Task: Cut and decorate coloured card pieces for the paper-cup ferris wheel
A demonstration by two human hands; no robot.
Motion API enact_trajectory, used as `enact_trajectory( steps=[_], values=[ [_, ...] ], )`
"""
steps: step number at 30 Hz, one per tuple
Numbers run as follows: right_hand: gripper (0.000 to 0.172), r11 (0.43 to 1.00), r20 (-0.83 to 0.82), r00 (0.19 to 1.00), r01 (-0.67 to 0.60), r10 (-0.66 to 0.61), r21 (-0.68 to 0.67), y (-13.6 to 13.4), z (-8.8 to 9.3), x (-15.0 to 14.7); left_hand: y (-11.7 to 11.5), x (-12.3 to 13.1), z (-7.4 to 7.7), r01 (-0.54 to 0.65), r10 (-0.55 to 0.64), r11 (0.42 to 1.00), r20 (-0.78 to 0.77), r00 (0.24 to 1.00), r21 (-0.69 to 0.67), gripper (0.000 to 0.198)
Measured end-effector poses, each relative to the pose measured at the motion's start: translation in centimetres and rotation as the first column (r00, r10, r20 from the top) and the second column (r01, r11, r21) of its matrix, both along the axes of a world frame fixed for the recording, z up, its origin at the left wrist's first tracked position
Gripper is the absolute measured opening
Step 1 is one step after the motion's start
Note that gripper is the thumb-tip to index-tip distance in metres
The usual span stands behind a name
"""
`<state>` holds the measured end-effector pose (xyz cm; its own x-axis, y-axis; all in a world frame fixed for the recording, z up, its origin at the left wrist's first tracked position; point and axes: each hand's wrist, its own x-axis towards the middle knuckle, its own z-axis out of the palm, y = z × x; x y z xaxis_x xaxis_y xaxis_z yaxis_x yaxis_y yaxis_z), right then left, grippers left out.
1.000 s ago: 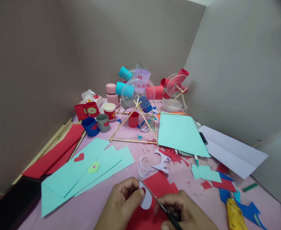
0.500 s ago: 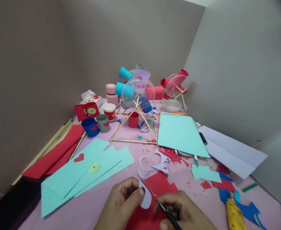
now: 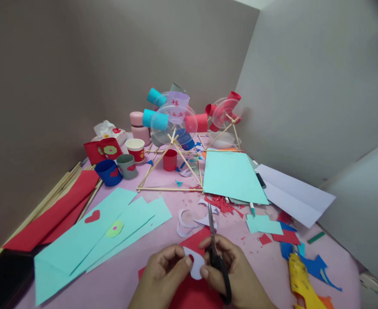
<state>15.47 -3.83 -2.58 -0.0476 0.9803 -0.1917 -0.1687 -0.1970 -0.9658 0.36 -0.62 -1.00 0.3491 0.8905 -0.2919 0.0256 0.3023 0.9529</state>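
My left hand point(image 3: 165, 274) pinches a small rounded piece of pale lilac paper point(image 3: 196, 266) between thumb and fingertips. Black-handled scissors point(image 3: 219, 262) are in my right hand point(image 3: 236, 274), their blades pointing up and away from the paper. The right thumb and a fingertip are at the right edge of the lilac piece. Under both hands lies red paper point(image 3: 192, 294). Curved lilac offcuts point(image 3: 184, 223) rest just beyond the hands, beside red scraps point(image 3: 224, 204).
Mint sheets point(image 3: 102, 240) lie at left, with red strips and sticks beyond. Decorated cups point(image 3: 108, 172) stand behind. Two stick-framed wheels point(image 3: 172, 137) with coloured cups stand at the back. A mint sheet point(image 3: 232, 178), folded lilac paper point(image 3: 292, 193) and a yellow glue gun point(image 3: 300, 277) are at right.
The scissors have swung upright, away from the lilac paper. My right thumb and fingertip have moved to the paper's edge. The view has turned slightly to the right.
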Motion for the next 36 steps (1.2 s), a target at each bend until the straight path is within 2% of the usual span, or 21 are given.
enact_trajectory(
  steps=[6,9,13,23,32,36],
  values=[
    [0.042,0.999,-0.068,0.997,0.022,-0.023,-0.024,0.5,0.4,0.3,0.5,0.0,-0.7,-0.005,0.008,0.997,0.049,0.999,-0.074,0.03],
    [0.04,0.997,-0.08,0.994,0.071,-0.073,-0.027,0.6,0.5,0.3,0.6,0.1,-0.9,-0.037,0.049,0.992,0.098,0.994,-0.121,0.028],
    [0.043,0.998,-0.097,0.993,0.062,-0.063,-0.017,0.5,0.4,0.3,0.5,0.3,-1.0,-0.08,0.107,0.977,0.131,0.986,-0.199,0.027],
    [0.049,0.999,-0.167,0.985,0.037,-0.043,-0.04,0.6,0.1,0.4,0.1,0.2,-1.2,-0.028,0.102,0.955,0.239,0.966,-0.295,0.026],
    [0.047,0.999,-0.12,0.992,0.034,-0.033,0.009,0.4,0.1,0.3,0.1,0.3,-0.2,-0.037,0.095,0.962,0.205,0.974,-0.27,0.032],
    [0.047,0.999,-0.108,0.993,0.043,-0.041,0.014,0.4,0.3,0.3,0.0,0.3,-0.2,-0.035,0.088,0.966,0.197,0.976,-0.257,0.033]
  ],
)
